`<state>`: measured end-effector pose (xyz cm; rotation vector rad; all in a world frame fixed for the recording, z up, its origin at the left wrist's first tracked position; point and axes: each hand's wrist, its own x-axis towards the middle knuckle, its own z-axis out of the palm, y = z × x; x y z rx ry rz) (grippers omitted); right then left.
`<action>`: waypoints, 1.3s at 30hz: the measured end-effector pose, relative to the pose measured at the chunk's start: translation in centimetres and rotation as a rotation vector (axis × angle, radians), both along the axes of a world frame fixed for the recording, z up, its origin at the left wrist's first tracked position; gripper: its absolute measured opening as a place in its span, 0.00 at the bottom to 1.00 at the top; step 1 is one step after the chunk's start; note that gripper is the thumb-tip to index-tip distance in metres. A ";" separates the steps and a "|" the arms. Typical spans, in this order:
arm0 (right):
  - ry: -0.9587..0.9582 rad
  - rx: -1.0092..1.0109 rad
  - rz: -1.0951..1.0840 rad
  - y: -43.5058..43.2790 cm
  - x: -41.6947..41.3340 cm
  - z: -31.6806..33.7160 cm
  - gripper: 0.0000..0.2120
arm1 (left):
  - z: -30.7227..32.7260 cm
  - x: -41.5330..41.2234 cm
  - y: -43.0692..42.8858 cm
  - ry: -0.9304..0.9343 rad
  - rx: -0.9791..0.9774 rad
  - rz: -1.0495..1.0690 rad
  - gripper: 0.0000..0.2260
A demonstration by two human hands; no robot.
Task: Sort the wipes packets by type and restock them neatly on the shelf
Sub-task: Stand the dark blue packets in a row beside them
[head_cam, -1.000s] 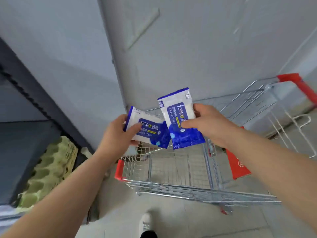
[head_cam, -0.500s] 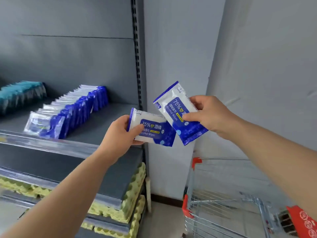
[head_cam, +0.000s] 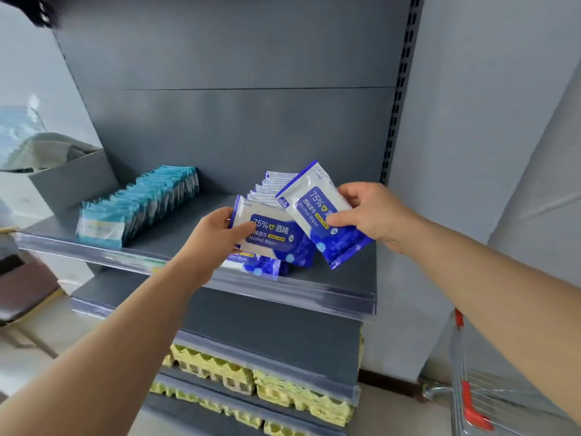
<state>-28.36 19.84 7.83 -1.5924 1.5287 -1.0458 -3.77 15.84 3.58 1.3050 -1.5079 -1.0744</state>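
the left hand grips a flat white-and-blue plastic packet of 75% alcohol wipes by its left edge. its thumb is curled over the printed face and its other fingers are hidden behind. the right hand, at 3 o'clock of the left, pinches a second white-and-blue alcohol wipes packet by its right edge, thumb on the front and fingers curled behind. this packet is tilted, its top corner pointing to 11 o'clock, and its lower left part overlaps the first one.

both are held over the dark grey metal shelf, in front of a row of matching blue-and-white packets that stand on edge and run back toward 12 o'clock. whether the held packets touch that row i cannot tell, since they cover most of it. at 9 o'clock of the hands, well apart on the same shelf, stands a row of teal-and-white wipes packets, also on edge.

a clear plastic price rail runs along the shelf's front edge. at 6 o'clock, on lower shelves, lie stacks of yellow moulded-pulp egg trays. at 4 o'clock shows the corner of a silver wire shopping cart with red trim.
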 end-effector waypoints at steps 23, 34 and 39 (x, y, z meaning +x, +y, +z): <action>0.169 0.110 0.001 -10.1 7.1 -3.4 0.16 | -5.1 6.1 -10.5 -0.463 -0.211 -0.004 0.20; 0.375 0.168 -0.038 -7.7 10.5 -3.9 0.18 | -6.5 7.7 -10.1 -0.183 -0.069 -0.226 0.08; 0.472 0.147 -0.127 -6.8 12.6 -4.3 0.18 | -6.0 9.3 -10.2 -0.105 0.065 -0.432 0.13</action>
